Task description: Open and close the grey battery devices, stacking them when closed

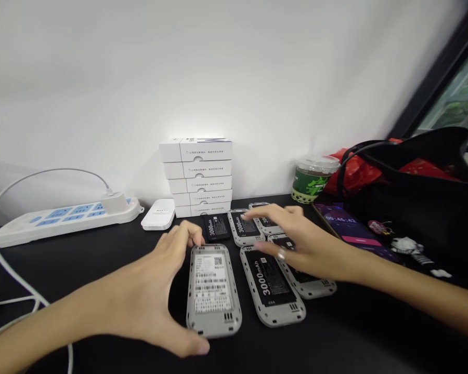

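Grey oblong unit w/ white barcode label (pixel 212 291) framed by L hand (pixel 152 283), on black desktop (pixel 347 332).
L thumb & fingers spread apart round it, grip unclear; R hand (pixel 304 246) open, fingers apart over grey unit w/ black 3000mAh battery (pixel 271 278).

The one camera sat on the person's head and looked forward and down. It was up close, just above the left hand (pixel 140 296) and right hand (pixel 312 249), and it looked across a black table (pixel 335 332) at a white wall (pixel 218 67).
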`<state>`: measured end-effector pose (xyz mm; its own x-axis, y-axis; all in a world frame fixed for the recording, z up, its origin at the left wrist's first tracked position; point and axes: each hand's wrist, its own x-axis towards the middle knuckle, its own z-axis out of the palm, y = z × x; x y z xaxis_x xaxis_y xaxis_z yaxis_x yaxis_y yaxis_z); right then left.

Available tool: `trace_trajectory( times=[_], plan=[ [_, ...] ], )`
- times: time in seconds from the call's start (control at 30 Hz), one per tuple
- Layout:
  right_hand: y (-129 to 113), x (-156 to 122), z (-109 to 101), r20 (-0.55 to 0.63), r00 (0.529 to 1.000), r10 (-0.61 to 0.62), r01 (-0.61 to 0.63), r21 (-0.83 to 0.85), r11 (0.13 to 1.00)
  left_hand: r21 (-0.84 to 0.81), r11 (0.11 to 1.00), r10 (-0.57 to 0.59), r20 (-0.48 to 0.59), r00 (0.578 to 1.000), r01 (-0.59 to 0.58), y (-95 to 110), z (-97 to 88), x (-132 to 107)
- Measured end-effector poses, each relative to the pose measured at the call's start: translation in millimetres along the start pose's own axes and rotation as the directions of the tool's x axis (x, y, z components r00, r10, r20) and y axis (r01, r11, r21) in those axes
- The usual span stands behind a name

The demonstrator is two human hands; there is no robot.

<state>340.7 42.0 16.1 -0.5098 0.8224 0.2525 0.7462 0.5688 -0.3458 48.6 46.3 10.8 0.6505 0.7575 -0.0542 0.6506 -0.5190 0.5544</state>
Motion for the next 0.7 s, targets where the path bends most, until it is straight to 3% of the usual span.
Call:
trace_trajectory(
  times=[0.17, 0.27, 0.47, 0.7],
  plan=[
    [0.4, 66.4, 5.7, 0.268, 0.962, -0.06, 0.076, -0.049, 0.996, -0.058, 0.996, -0.066, 0.089, 0.994, 0.071, 11.0, 9.9, -2.5],
    [-2.9, 88.0, 12.4, 0.329, 0.942, -0.07, 0.097, -0.067, 0.993, -0.118, 0.984, -0.124, 0.106, 0.987, 0.136, 10.2, 9.8, -0.6],
    [-1.9, 92.0, 21.1, 0.217, 0.973, -0.08, 0.079, 0.011, 0.997, -0.133, 0.983, -0.116, 0.061, 0.991, 0.123, 3.6, 15.0, 0.1],
    [-18.2, 46.6, 25.5, -0.003, 1.0, 0.022, -0.021, 0.176, 0.984, -0.236, 0.962, -0.14, 0.011, 0.99, 0.139, 2.1, 22.4, -3.2]
  ],
)
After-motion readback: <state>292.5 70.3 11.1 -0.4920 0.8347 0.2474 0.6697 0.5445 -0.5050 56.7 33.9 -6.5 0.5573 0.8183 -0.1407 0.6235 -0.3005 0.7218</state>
